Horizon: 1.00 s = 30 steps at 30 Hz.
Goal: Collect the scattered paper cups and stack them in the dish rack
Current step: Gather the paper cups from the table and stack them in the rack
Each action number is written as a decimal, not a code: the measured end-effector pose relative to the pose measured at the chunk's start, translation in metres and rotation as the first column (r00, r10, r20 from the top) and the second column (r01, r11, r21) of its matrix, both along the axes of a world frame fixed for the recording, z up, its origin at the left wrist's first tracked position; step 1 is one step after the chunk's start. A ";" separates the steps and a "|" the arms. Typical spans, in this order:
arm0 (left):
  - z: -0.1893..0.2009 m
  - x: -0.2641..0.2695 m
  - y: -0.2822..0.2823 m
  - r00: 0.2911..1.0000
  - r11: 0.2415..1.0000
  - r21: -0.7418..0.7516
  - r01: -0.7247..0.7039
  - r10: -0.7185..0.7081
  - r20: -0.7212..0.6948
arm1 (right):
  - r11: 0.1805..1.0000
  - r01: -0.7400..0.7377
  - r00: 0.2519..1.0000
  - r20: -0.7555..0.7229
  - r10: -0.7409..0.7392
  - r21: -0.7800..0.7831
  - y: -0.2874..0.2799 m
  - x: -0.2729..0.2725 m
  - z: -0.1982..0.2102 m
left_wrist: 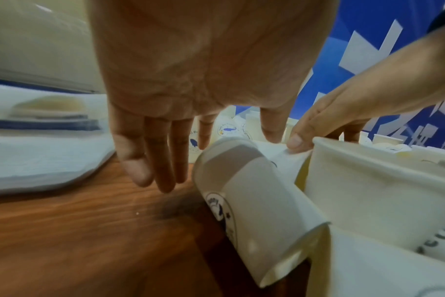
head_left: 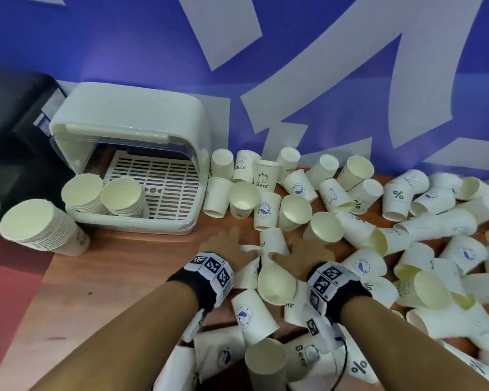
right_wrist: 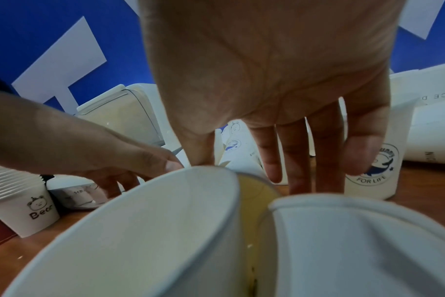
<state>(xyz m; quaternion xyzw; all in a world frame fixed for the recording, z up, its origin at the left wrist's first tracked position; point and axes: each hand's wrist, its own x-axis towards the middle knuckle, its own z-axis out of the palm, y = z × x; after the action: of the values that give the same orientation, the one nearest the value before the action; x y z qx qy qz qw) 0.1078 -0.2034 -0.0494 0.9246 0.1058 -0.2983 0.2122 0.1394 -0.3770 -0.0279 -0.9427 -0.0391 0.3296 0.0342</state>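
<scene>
Many white paper cups [head_left: 359,210] lie scattered over the wooden table [head_left: 119,277], mostly centre and right. The white dish rack [head_left: 130,122] stands at the back left, lid up, with two cup stacks [head_left: 122,197] at its front. My left hand [head_left: 237,241] and right hand [head_left: 292,248] reach forward side by side, fingers straight, over a cup lying on its side [head_left: 273,241]. In the left wrist view my left fingers [left_wrist: 163,164] hang beside a lying cup [left_wrist: 257,203]; the right thumb touches another cup. Neither hand grips anything.
A tall stack of cups [head_left: 34,224] stands on the table left of the rack. A black appliance [head_left: 9,131] fills the far left. A blue and white wall [head_left: 266,66] closes the back. More cups [head_left: 254,320] lie under my forearms.
</scene>
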 end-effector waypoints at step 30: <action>0.086 -0.030 0.092 0.955 0.999 -0.052 -0.013 0.028 0.294 | 0.988 0.036 0.989 0.136 -0.056 0.151 0.052 0.003 0.069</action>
<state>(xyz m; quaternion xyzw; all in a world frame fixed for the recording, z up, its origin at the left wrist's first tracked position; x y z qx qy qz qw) 0.0775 -0.1115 0.0369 0.9520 0.0749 -0.1575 0.2516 0.1429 -0.3251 0.0407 -0.9589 -0.0439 0.2582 0.1089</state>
